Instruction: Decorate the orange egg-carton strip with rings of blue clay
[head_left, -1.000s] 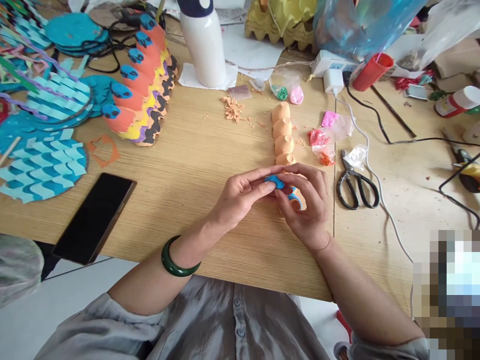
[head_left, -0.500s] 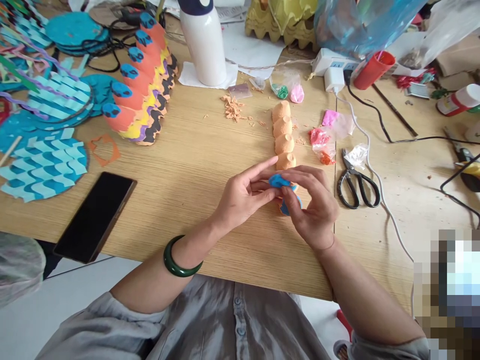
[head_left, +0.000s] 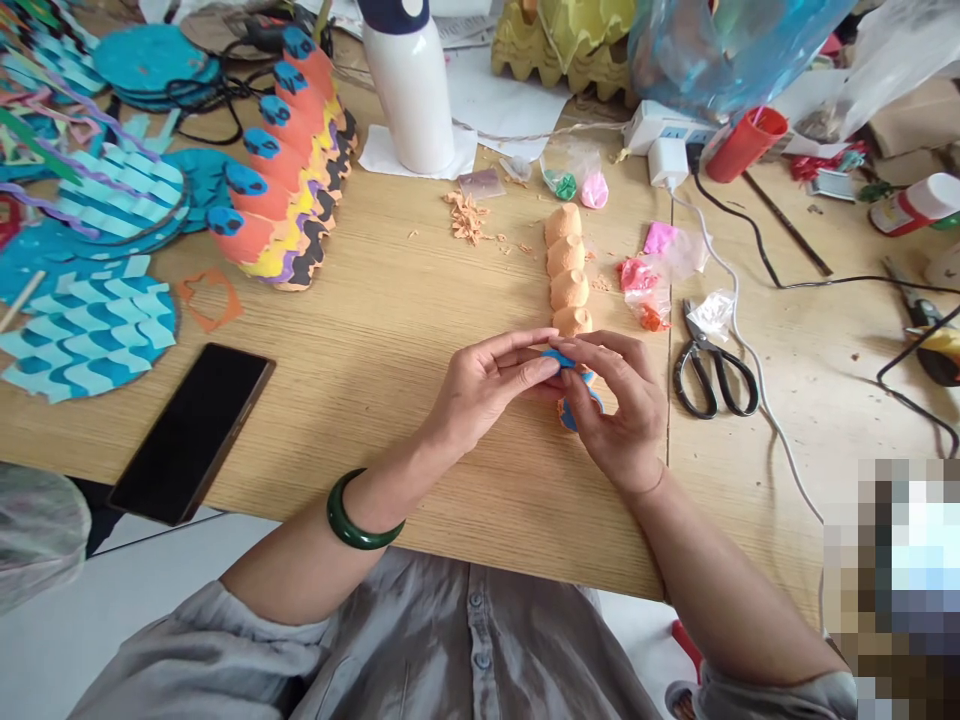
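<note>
Between the fingertips of both hands is a small flattened piece of blue modelling clay [head_left: 558, 358]. My left hand [head_left: 487, 390] pinches it from the left, fingers stretched along its far side. From the right, my right hand [head_left: 619, 405] holds it with thumb and fingers, partly covering it. Beneath and beyond the hands stands a row of peach-coloured egg-carton cups [head_left: 568, 288] running away from me. Blue clay [head_left: 579, 410] covers the nearest cup, which the right hand partly hides.
Scissors [head_left: 712, 370] and clay packets [head_left: 645, 290] lie to the right beside a white cable. A phone [head_left: 193, 432] rests at left, below a painted egg-carton strip [head_left: 281, 170]. Further back stand a white bottle [head_left: 409, 95] and a power strip [head_left: 667, 130]. Orange scraps [head_left: 466, 216] lie mid-table.
My fingers have closed in further around the blue clay, so less of it shows. The left hand's fingers have come down slightly and sit nearer the right hand's.
</note>
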